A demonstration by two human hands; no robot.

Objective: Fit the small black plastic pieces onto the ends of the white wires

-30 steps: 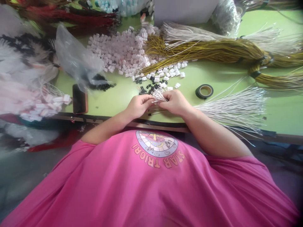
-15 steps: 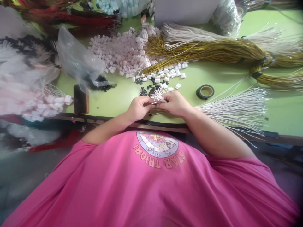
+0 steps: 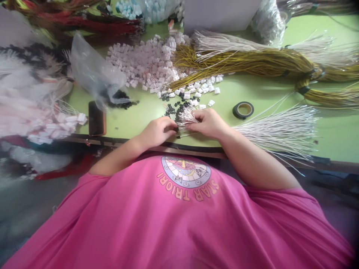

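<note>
My right hand is closed around one end of a bundle of thin white wires. The bare tips fan out to the left of its fingers, and the long part spreads out beyond my forearm. My left hand sits just left of those tips, its thumb and fingers curled together. Something small and dark shows at its fingertips, too small to make out. Small black connectors lie just behind the wire tips, with white connector housings scattered past them.
A roll of black tape and tied yellow wires are on the right. A big pile of white housings, a clear plastic bag and a phone are to the left. The green table's front edge runs under my forearms.
My left hand has drawn back to the left, away from the wire tips and my right hand. The right hand keeps its hold on the bundle, nearly unmoved.
</note>
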